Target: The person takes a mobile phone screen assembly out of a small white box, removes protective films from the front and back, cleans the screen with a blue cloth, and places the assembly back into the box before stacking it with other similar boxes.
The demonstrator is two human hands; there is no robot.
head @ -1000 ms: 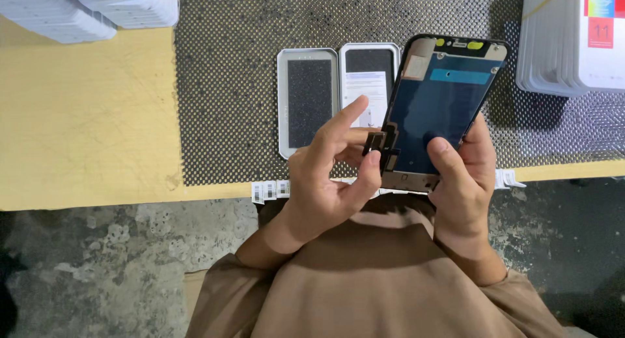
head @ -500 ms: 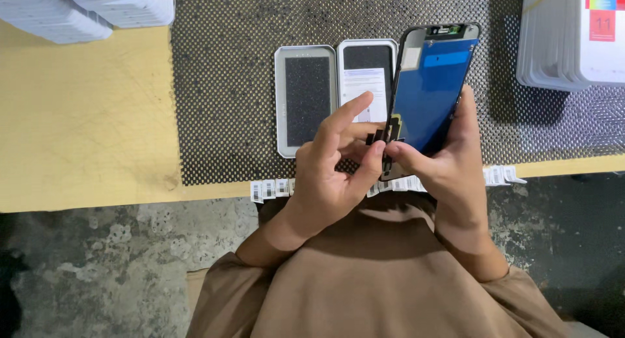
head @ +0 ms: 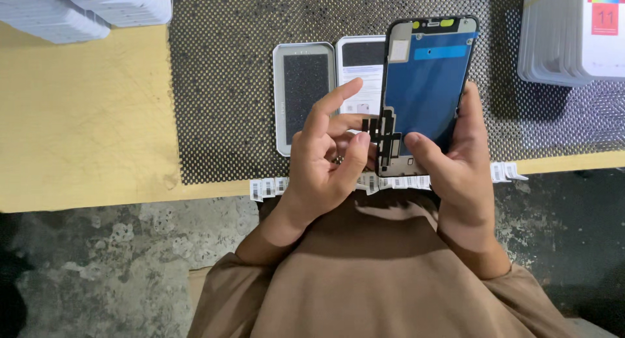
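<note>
Phone screen panel (head: 426,90) in right hand (head: 456,162)

Yellow workbench (head: 84,129) (mottled concrete floor (head: 130,266))

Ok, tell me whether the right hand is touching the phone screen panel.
Touching. The head view shows the right hand gripping the phone screen panel, thumb pressed on its lower back face and fingers wrapped around its right edge.
</note>
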